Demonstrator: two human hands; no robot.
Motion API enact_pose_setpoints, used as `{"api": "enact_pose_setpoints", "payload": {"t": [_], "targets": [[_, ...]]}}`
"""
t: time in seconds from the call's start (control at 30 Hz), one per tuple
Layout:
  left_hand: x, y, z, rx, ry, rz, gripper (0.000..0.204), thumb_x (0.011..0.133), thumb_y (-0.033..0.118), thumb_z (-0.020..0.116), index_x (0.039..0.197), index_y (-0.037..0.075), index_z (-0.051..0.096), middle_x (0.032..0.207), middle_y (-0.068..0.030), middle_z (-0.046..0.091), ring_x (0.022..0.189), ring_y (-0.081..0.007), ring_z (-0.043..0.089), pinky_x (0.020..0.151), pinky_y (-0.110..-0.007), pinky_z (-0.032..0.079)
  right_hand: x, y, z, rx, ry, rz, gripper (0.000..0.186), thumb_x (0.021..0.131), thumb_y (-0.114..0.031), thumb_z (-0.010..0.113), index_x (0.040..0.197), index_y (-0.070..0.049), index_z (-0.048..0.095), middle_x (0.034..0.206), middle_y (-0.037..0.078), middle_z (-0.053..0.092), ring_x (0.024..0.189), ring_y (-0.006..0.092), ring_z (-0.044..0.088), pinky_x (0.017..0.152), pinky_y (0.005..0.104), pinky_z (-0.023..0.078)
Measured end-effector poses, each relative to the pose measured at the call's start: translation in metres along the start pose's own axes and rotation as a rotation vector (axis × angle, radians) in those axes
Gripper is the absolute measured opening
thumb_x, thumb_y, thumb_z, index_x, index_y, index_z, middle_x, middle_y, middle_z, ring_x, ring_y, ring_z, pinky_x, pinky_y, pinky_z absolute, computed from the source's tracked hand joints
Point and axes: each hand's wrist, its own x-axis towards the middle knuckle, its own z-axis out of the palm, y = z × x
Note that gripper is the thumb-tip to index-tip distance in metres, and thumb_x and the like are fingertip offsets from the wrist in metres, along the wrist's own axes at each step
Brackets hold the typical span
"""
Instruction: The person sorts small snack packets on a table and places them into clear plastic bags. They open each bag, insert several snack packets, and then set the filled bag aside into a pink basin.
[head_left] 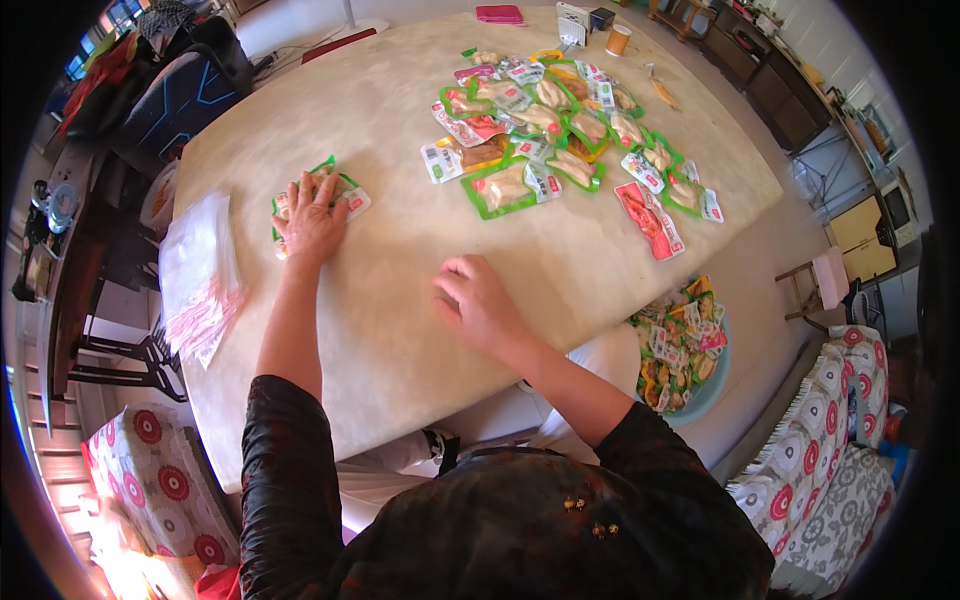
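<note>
My left hand [310,225] lies with spread fingers on some green-edged food packets [354,202] at the table's left. Beside it is a stack of clear plastic bags [197,255] with pinkish printed ends. My right hand [470,300] is above the table's middle, fingers loosely bent, with nothing visible in it. A spread pile of packets [505,190] with pale, brown and red contents covers the back right of the pale tabletop [400,370], with a separate red packet [648,220] nearer me.
A blue tub [715,370] of packets stands below the right table edge. Patterned cushioned seats [800,450] are at both sides. A dark chair [180,110] is back left. An orange cup [618,40], small boxes and a pink cloth [500,14] sit at the far edge.
</note>
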Motion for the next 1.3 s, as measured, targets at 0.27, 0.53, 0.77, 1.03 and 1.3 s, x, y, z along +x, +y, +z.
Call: {"api": "enact_pose_setpoints", "payload": {"t": [0.27, 0.53, 0.77, 1.03, 1.3], "targets": [[0.062, -0.036, 0.009, 0.072, -0.057, -0.081, 0.051, 0.089, 0.048, 0.048, 0.139, 0.038, 0.040, 0.155, -0.0048, 0.021, 0.143, -0.0312, 0.017, 0.104, -0.068, 0.014, 0.007, -0.004, 0.000, -0.010, -0.077, 0.046, 0.014, 0.076, -0.009, 0.065, 0.086, -0.002, 0.060, 0.098, 0.012, 0.054, 0.098, 0.0310, 0.052, 0.085, 0.0407, 0.044], [0.074, 0.025, 0.011, 0.093, 0.131, 0.224, 0.065, 0.085, 0.051, 0.057, 0.141, 0.022, 0.041, 0.152, -0.0118, 0.028, 0.142, -0.0303, 0.020, 0.106, -0.064, 0.017, 0.009, -0.009, 0.000, -0.017, -0.074, 0.081, 0.016, 0.075, -0.008, 0.066, 0.088, -0.002, 0.060, 0.098, 0.012, 0.053, 0.098, 0.0313, 0.051, 0.085, 0.0401, 0.043], [0.052, 0.163, 0.038, -0.329, -0.092, 0.361, 0.067, 0.084, 0.049, 0.057, 0.139, 0.014, 0.041, 0.146, -0.0111, 0.036, 0.137, -0.0294, 0.030, 0.104, -0.057, 0.031, 0.003, 0.001, 0.006, -0.057, -0.040, 0.012, 0.014, 0.073, -0.010, 0.067, 0.082, -0.003, 0.059, 0.096, 0.011, 0.054, 0.100, 0.0294, 0.050, 0.088, 0.0409, 0.043], [0.067, 0.209, 0.021, -0.115, -0.137, 0.290, 0.049, 0.083, 0.049, 0.061, 0.112, 0.009, 0.059, 0.111, -0.0092, 0.063, 0.108, -0.0278, 0.058, 0.084, -0.045, 0.048, 0.004, 0.002, 0.009, -0.093, 0.011, -0.012, 0.011, 0.073, -0.011, 0.068, 0.080, -0.005, 0.061, 0.096, 0.008, 0.054, 0.100, 0.0264, 0.050, 0.086, 0.0390, 0.043], [0.083, 0.206, 0.006, 0.188, -0.182, 0.424, 0.020, 0.086, 0.013, 0.048, 0.103, 0.009, 0.059, 0.094, -0.0150, 0.067, 0.087, -0.0326, 0.066, 0.071, -0.044, 0.053, 0.002, 0.001, 0.007, -0.019, -0.002, 0.048, 0.007, 0.076, -0.008, 0.064, 0.079, -0.004, 0.060, 0.094, 0.009, 0.054, 0.098, 0.0276, 0.052, 0.087, 0.0403, 0.043]]}}
